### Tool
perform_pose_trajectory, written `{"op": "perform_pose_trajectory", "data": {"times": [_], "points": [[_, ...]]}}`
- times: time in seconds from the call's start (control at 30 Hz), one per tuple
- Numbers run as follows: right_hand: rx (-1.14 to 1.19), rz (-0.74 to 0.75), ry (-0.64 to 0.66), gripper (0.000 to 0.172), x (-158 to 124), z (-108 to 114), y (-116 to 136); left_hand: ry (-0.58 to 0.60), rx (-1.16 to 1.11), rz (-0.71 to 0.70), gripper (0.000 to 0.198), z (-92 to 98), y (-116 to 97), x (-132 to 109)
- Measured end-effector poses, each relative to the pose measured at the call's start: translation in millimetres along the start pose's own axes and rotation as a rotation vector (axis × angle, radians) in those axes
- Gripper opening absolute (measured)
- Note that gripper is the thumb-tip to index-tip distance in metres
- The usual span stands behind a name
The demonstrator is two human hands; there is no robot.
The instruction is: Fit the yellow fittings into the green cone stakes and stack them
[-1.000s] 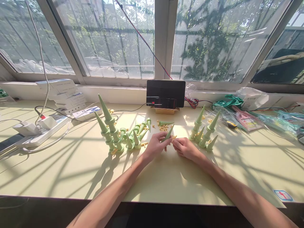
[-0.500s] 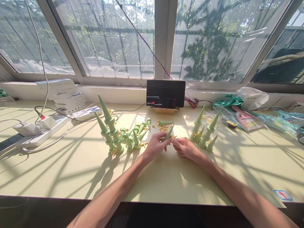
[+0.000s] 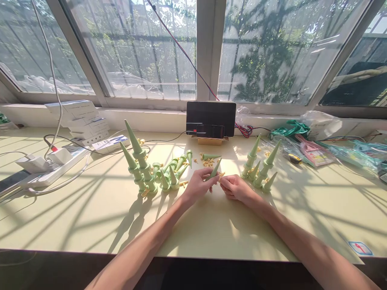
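My left hand (image 3: 201,183) is closed around a green plastic watering spike (image 3: 215,168), its point slanting up and to the right. A small yellow valve (image 3: 221,175) shows at my fingertips, right beside the spike. Fingers curled, my right hand (image 3: 236,187) pinches at this valve; whether the valve sits in the spike is hidden. Just beyond my hands lie another green spike (image 3: 211,156) and a pile of yellow valves (image 3: 208,163). Stacked spikes (image 3: 140,155) stand to the left beside several loose ones (image 3: 172,177). More stacked spikes (image 3: 267,165) stand to the right.
A black tablet (image 3: 211,112) with a phone (image 3: 211,131) before it stands at the back. White boxes (image 3: 86,121) and a power strip (image 3: 57,171) are on the left. Plastic bags (image 3: 317,125) and a tape measure (image 3: 294,158) lie at the right.
Almost nothing differs. My hands stay together over the spike and the yellow valve, with only a slight shift of the fingers.
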State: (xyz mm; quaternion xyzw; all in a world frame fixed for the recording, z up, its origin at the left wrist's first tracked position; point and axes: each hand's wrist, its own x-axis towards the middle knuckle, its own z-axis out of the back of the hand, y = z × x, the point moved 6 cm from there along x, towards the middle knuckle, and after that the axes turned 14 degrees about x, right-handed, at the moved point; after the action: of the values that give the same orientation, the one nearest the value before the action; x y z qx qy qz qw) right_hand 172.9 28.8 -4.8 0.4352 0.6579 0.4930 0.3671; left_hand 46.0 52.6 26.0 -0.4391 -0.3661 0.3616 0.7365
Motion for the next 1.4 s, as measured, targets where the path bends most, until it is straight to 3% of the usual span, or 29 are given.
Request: {"op": "perform_pose_trajectory", "data": {"times": [0.27, 0.57, 0.67, 0.93, 1.13, 1.4], "points": [[0.005, -0.001, -0.03, 0.052, -0.9, -1.3, 2.9, 0.0, -0.026, 0.016, 0.032, -1.1, -2.0, -0.9], [-0.054, 0.091, -0.146, 0.051, 6.4, 15.6, 1.3, -0.04, 0.004, 0.126, 0.045, 0.4, 5.6, 0.3], [-0.161, 0.151, -0.173, 0.052, 7.8, 19.3, 0.4, -0.045, 0.0, 0.132, 0.045, 0.4, 7.4, 0.0], [-0.432, 0.41, -0.422, 0.045, -3.4, 29.3, 22.3, -0.093, 0.003, 0.169, 0.043, 1.6, 13.4, 1.1], [-0.55, 0.415, -0.399, 0.032, -3.8, 22.7, 25.0, -0.107, -0.002, 0.162, 0.042, 2.2, 10.3, 0.9], [-0.568, 0.386, -0.385, 0.03, -4.0, 20.9, 24.1, -0.142, -0.006, 0.142, 0.039, 4.4, 7.9, 1.1]]}}
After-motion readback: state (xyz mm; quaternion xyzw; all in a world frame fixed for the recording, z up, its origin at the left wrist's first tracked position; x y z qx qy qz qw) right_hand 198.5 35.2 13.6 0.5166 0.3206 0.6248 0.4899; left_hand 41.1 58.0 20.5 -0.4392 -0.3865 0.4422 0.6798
